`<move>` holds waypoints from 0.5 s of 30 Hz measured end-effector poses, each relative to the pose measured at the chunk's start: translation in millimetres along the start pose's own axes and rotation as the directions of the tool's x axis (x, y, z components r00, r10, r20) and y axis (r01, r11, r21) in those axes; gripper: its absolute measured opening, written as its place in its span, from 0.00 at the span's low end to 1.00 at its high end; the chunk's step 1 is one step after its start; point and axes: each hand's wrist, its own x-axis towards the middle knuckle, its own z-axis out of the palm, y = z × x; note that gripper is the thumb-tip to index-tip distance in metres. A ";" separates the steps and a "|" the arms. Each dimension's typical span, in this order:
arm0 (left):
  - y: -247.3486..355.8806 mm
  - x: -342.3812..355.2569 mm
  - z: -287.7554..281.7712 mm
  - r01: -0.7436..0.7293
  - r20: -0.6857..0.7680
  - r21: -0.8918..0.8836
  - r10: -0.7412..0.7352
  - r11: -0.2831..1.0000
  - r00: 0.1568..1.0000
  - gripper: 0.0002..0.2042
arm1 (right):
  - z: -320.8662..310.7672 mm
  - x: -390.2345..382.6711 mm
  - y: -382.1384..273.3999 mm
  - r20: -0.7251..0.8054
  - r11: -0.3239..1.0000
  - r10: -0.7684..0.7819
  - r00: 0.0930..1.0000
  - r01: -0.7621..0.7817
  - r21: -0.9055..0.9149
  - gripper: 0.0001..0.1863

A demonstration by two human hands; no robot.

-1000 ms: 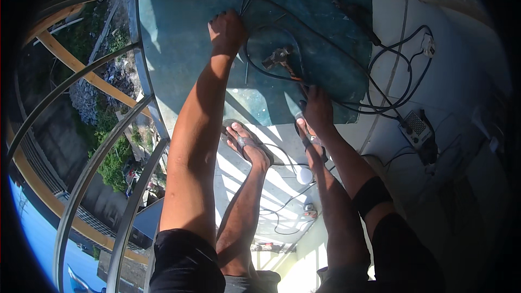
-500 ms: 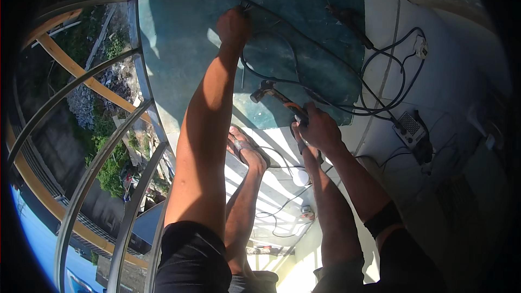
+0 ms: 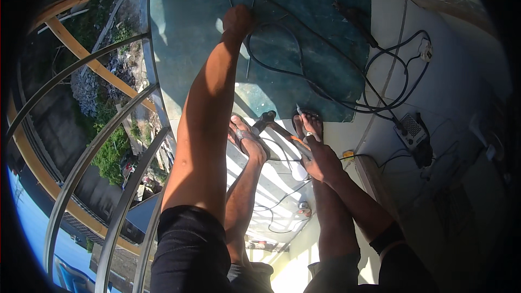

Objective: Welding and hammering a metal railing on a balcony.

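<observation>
My left hand (image 3: 237, 20) is closed, knuckles up, low over a dark green sheet (image 3: 190, 65). Two thin rods show just past its far side; whether the fingers grip them is hidden. Another thin rod (image 3: 248, 68) lies on the sheet nearer to me. In my right hand (image 3: 322, 163) is a claw hammer (image 3: 283, 133), its handle dark with orange. The hammer's head hangs between my two feet, just off the near edge of the sheet, touching nothing that I can make out.
A tool like a welding electrode holder (image 3: 355, 23) lies at the sheet's right, its black cable (image 3: 304, 57) looping across. A grey box (image 3: 411, 132) and a plug (image 3: 426, 51) sit on the tiles. Metal railing (image 3: 142, 38) bounds the left, with a drop beyond.
The hammer and my right hand have come nearer to me, off the sheet. My left hand has stayed nearly in place, with the thin rods past it now showing more clearly.
</observation>
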 end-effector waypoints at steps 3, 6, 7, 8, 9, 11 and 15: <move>-22.7 -29.0 15.4 -0.018 -0.224 -0.182 -0.023 0.983 0.974 0.13 | 1.0 -8.0 5.2 0.047 0.997 0.052 0.998 -0.054 0.050 0.26; -62.5 -94.4 37.8 -0.221 -0.304 -0.176 0.161 0.959 0.939 0.12 | 1.0 -15.0 11.9 0.085 0.986 0.104 0.991 -0.114 0.120 0.24; -64.5 -119.2 54.8 0.013 -0.246 -0.465 -0.143 0.885 0.959 0.11 | 0.6 -16.8 14.1 0.047 0.990 0.063 0.997 -0.069 0.126 0.23; -70.7 -141.6 66.6 0.000 -0.178 -0.436 -0.086 0.900 0.980 0.11 | 0.2 -18.8 15.4 0.073 0.984 0.086 0.994 -0.096 0.147 0.23; -71.1 -157.7 78.7 0.095 -0.087 -0.381 -0.138 0.920 0.987 0.09 | -0.8 -20.2 16.9 0.089 0.973 0.091 0.992 -0.107 0.204 0.23; -65.0 -175.4 96.7 0.055 -0.106 -0.361 -0.100 0.931 0.989 0.07 | -3.1 -22.1 18.1 0.113 0.958 0.098 0.989 -0.124 0.257 0.23; -47.4 -177.8 107.5 0.059 -0.100 -0.132 -0.073 0.990 0.992 0.08 | -11.3 -22.7 18.3 0.087 0.958 0.138 0.987 -0.155 0.242 0.21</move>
